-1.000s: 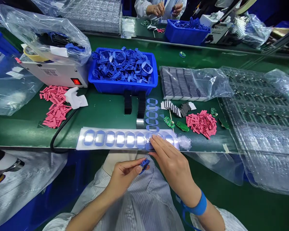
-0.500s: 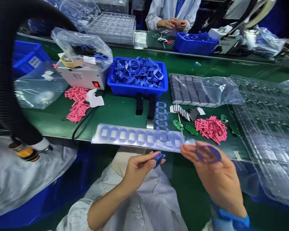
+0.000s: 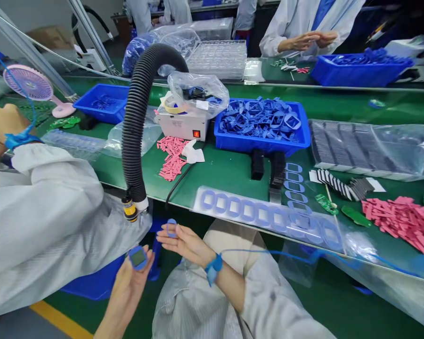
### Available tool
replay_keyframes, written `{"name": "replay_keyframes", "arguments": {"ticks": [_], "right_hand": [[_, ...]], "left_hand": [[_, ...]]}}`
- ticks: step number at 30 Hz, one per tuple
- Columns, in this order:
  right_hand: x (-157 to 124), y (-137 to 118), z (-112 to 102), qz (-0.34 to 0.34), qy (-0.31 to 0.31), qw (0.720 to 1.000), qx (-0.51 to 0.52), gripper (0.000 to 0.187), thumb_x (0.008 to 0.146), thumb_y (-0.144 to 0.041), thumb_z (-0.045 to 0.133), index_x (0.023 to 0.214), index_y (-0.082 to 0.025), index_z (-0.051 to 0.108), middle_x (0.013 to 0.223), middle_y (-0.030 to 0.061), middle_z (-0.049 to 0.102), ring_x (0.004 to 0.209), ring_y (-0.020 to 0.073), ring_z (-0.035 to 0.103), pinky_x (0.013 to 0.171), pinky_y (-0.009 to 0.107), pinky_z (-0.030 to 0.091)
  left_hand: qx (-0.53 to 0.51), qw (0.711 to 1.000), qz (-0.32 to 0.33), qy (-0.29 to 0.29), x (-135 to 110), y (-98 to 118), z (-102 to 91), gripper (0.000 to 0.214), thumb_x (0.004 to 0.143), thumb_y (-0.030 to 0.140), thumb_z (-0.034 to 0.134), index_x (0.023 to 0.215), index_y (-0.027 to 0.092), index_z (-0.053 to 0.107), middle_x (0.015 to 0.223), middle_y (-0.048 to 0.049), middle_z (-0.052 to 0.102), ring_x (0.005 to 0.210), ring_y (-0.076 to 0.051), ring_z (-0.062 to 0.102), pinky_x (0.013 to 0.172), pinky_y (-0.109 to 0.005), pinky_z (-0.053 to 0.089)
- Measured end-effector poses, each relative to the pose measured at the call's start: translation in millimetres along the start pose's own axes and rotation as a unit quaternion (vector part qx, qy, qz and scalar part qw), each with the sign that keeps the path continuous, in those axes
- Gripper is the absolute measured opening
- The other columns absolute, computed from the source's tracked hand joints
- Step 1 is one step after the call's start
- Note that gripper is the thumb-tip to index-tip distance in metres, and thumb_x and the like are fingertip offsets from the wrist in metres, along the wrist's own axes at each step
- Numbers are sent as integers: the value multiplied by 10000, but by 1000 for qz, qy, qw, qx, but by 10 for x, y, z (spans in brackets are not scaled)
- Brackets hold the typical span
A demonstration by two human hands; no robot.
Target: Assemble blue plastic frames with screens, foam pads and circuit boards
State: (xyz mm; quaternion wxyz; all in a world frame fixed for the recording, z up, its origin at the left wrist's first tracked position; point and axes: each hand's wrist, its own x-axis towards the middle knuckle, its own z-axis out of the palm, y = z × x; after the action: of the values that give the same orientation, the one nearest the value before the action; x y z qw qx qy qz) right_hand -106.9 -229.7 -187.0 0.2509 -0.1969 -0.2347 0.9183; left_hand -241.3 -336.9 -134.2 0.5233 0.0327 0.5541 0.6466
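Swung left, the open right hand (image 3: 185,246) carries a blue oval ring (image 3: 171,228), while the left hand (image 3: 125,287) grips a blue-framed square part (image 3: 138,257).

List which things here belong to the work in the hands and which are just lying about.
In the work: blue-framed part with a dark window in the left hand; blue ring at the right hand; sheet of blue rings.

Lying about: pink strips; green circuit board; black corrugated hose; pink desk fan.
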Motion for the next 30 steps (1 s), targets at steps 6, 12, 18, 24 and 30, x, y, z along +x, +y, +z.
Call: {"name": "replay_keyframes", "arguments": {"ticks": [6, 12, 18, 24, 30], "right_hand": [[689, 286, 60, 57, -43, 996, 57, 424, 908, -500, 503, 1110, -138, 591, 1120, 100, 668, 1019, 198, 648, 937, 429, 464], [677, 407, 75, 92, -67, 991, 65, 364, 918, -444, 515, 1094, -138, 604, 1076, 72, 666, 974, 188, 642, 917, 432, 471], [615, 551, -276, 89, -16, 995, 43, 325, 915, -396, 539, 1114, -143, 584, 1106, 72, 625, 969, 190, 623, 845, 407, 514], [629, 520, -397, 56, 28, 997, 46, 316, 912, -356, 551, 1154, -153, 558, 1130, 72, 602, 947, 183, 618, 807, 387, 531], [740, 343, -52, 57, -34, 996, 54, 315, 916, -384, 539, 1117, -145, 576, 1092, 68, 620, 925, 176, 626, 798, 377, 530]], "left_hand": [[-3, 999, 4, 35, 124, 371, -432, 373, 492, 330, 894, 825, 231, 760, 838, 0, 803, 717, -205, 752, 630, -208, 622], [-15, 1000, -11, 23, 470, 472, -380, 194, 643, 239, 822, 816, 206, 740, 783, -19, 801, 648, -202, 749, 581, -223, 620], [-24, 999, -34, -14, 831, 344, -25, 147, 878, 124, 571, 861, 177, 707, 776, -21, 795, 718, -136, 746, 675, -174, 588], [4, 989, -110, -97, 754, 10, 201, 125, 812, 157, 677, 929, 129, 712, 878, -101, 787, 765, -182, 748, 721, -241, 587], [3, 985, -123, -122, 463, 160, -314, 291, 574, 278, 866, 817, 175, 744, 775, -60, 790, 674, -202, 743, 627, -250, 596]]}}
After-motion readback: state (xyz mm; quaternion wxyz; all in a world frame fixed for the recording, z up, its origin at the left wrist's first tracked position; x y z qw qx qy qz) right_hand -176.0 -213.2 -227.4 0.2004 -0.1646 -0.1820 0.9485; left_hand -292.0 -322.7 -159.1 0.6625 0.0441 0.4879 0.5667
